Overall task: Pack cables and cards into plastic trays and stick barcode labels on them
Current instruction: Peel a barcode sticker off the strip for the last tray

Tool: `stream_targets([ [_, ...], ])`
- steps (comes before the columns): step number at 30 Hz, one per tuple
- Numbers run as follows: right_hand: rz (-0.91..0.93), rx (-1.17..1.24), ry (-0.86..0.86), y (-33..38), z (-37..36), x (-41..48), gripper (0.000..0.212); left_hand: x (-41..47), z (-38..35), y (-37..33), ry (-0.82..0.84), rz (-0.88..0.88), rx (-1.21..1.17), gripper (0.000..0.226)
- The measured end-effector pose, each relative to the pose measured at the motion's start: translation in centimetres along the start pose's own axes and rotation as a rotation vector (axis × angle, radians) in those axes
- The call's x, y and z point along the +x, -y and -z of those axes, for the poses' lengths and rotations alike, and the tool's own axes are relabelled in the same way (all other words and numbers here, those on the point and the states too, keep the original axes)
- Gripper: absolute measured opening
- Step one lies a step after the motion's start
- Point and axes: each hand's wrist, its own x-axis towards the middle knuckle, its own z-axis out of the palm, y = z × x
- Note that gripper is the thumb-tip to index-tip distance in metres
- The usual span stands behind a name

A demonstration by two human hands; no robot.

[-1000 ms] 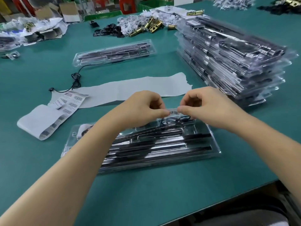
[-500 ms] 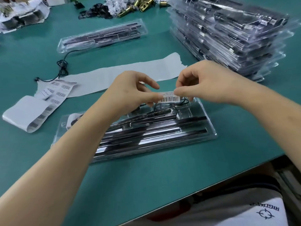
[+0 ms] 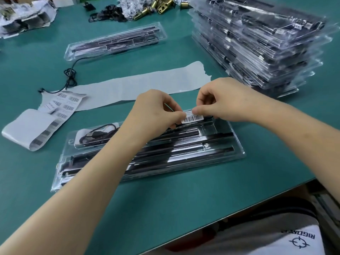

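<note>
A clear plastic tray (image 3: 226, 153) with black strips and a coiled black cable (image 3: 95, 134) lies on the green table in front of me. Over its far right part both hands hold a small white barcode label (image 3: 193, 118). My left hand (image 3: 156, 109) pinches the label's left end. My right hand (image 3: 224, 102) pinches its top edge with fingertips. The label lies at or just above the tray's lid; contact is unclear.
A tall stack of packed trays (image 3: 257, 45) stands at the right. One more tray (image 3: 116, 41) with a trailing black cable (image 3: 70, 76) lies farther back. A label sheet (image 3: 60, 105) and bare backing strip (image 3: 139, 85) lie left of my hands. Brass parts (image 3: 156, 6) sit at the back.
Both hands have lowered the label toward the tray's far right part. The camera has tilted down and nearer.
</note>
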Motion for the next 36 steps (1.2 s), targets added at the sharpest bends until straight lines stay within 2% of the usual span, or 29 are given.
stream_targets([
  [14, -0.050, -0.082, -0.036, 0.9, -0.9, -0.7, 0.024, -0.1, -0.2, -2.0, -0.028, 0.000, 0.282, 0.009],
  [17, -0.097, -0.201, -0.139, 1.3, -1.4, -1.6, 0.028, 0.0, -0.3, -1.8, -0.065, 0.000, 0.419, 0.008],
  [20, -0.069, -0.347, -0.308, 1.9, -2.0, -3.3, 0.041, -0.4, -0.1, -1.1, -0.143, -0.019, 0.519, 0.033],
  [22, 0.050, -0.398, -0.348, 2.9, -3.0, -4.8, 0.029, -1.3, -0.3, -0.8, -0.184, -0.198, 0.557, 0.028],
  [23, 0.103, -0.379, -0.332, 3.3, -3.7, -5.6, 0.025, -1.9, -0.6, -0.5, -0.177, -0.318, 0.571, 0.023],
  [25, 0.121, -0.323, -0.246, 3.7, -5.2, -7.3, 0.036, -3.3, -1.3, 0.1, -0.086, -0.448, 0.591, 0.031],
  [27, 0.057, -0.284, -0.158, 3.5, -6.0, -8.5, 0.056, -4.5, -1.5, 1.3, 0.023, -0.424, 0.597, 0.047],
  [29, 0.010, -0.297, -0.109, 3.1, -6.0, -8.9, 0.067, -5.3, -1.1, 2.7, 0.061, -0.389, 0.598, 0.060],
  [32, -0.013, -0.318, -0.115, 3.0, -5.6, -8.8, 0.064, -5.6, -0.4, 3.7, 0.102, -0.366, 0.608, 0.067],
  [36, -0.049, -0.261, -0.122, 3.4, -5.2, -8.5, 0.060, -5.6, 1.1, 5.2, 0.150, -0.316, 0.466, 0.069],
])
